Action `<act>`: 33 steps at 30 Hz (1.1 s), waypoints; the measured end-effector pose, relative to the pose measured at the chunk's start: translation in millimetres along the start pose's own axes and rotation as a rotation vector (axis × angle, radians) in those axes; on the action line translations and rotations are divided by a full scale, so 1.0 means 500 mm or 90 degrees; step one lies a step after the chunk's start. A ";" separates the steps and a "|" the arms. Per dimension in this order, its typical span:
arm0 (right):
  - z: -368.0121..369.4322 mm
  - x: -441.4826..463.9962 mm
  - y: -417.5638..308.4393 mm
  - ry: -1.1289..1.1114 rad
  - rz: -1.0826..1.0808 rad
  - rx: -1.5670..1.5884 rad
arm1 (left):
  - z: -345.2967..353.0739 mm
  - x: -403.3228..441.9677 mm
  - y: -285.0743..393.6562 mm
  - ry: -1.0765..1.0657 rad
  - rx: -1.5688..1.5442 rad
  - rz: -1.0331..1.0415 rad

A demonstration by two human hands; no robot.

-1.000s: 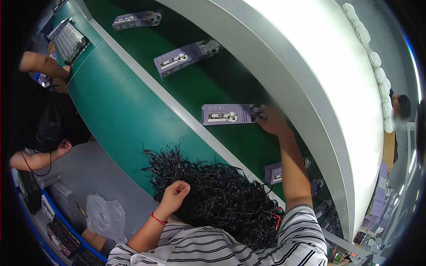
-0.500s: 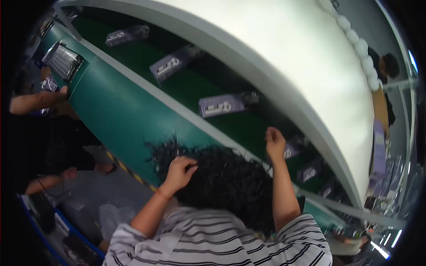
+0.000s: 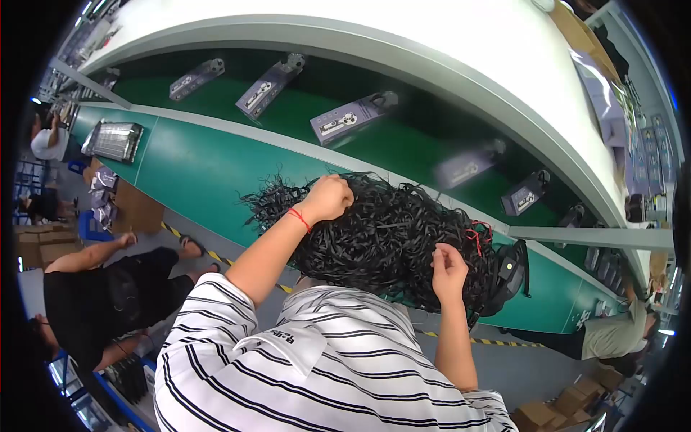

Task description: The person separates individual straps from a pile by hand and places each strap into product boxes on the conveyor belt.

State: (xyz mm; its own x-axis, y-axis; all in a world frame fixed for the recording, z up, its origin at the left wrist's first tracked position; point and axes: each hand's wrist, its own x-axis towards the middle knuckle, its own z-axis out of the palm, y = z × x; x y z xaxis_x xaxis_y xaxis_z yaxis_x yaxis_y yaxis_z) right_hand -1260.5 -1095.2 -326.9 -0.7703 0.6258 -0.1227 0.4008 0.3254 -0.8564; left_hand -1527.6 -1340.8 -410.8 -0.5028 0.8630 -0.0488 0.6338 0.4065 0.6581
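A large heap of glossy black strips (image 3: 374, 230) lies on the green bench in front of me. My left hand (image 3: 329, 197), with a red string at the wrist, is over its far left part, fingers curled in. Over the near right part is my right hand (image 3: 449, 269), its thumb and fingers drawn together. Whatever either hand holds, if anything, is too hidden or small to make out. Red string (image 3: 478, 236) lies on the heap's right end, beside a black object with a strap (image 3: 512, 277).
Beyond a pale rail, purple boxes (image 3: 353, 119) stand spaced along a green belt (image 3: 288, 140) under a white shelf (image 3: 403, 36). A stack of clear-wrapped items (image 3: 115, 140) sits at the bench's left end. A person in black (image 3: 108, 291) is at left, another person (image 3: 615, 331) at right.
My right hand has come back from over the belt to above the black heap. My left hand has moved farther over the heap. The camera view has turned and the boxes appear shifted.
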 end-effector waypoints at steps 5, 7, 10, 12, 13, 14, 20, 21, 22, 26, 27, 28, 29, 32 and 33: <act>0.004 0.012 0.027 -0.026 -0.092 -0.003 | -0.022 -0.027 0.032 0.206 -0.071 0.036; 0.024 0.018 0.008 -0.049 -0.088 0.043 | -0.072 -0.046 0.078 0.285 -0.088 0.072; 0.069 0.037 -0.064 -0.128 -0.128 0.120 | -0.187 -0.084 0.192 0.184 -0.354 -0.115; 0.118 0.054 -0.183 -0.150 -0.297 0.156 | -0.250 -0.087 0.257 0.172 -0.469 -0.061; 0.151 0.056 -0.245 -0.147 -0.398 0.182 | -0.275 -0.087 0.288 0.144 -0.594 -0.003; 0.210 0.046 -0.295 -0.175 -0.382 0.326 | -0.307 -0.094 0.335 0.151 -0.589 -0.003; 0.191 0.082 -0.357 -0.712 -0.078 0.467 | -0.490 -0.134 0.381 0.274 -0.457 0.044; 0.173 0.079 -0.334 -0.668 -0.076 0.475 | -0.524 -0.169 0.368 0.297 -0.482 0.001; 0.152 0.083 -0.314 -0.608 -0.121 0.386 | -0.546 -0.206 0.355 0.322 -0.509 -0.043; 0.095 0.061 -0.350 -0.464 -0.289 0.231 | -0.465 -0.275 0.184 0.489 -0.714 -0.170; 0.093 0.048 -0.376 -0.466 -0.291 0.230 | -0.420 -0.282 0.130 0.516 -0.763 -0.201; 0.095 0.040 -0.412 -0.442 -0.311 0.247 | -0.397 -0.292 0.116 0.515 -0.763 -0.195; 0.094 0.029 -0.450 -0.412 -0.327 0.261 | -0.369 -0.299 0.108 0.448 -0.637 -0.315; 0.085 -0.002 -0.604 -0.412 -0.351 0.172 | -0.324 -0.279 0.165 0.409 -0.226 -0.318; 0.086 -0.010 -0.639 -0.416 -0.366 0.140 | -0.337 -0.264 0.209 0.481 0.078 -0.207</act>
State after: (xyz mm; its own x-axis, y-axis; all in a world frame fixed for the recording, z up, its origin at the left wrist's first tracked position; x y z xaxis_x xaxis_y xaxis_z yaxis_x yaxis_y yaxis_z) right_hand -1406.1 -1232.6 -73.9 -0.9782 -0.1418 0.1518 -0.1865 0.2783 -0.9422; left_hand -1494.0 -1463.0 -208.8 -0.9038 0.2806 0.3232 0.4257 0.6684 0.6100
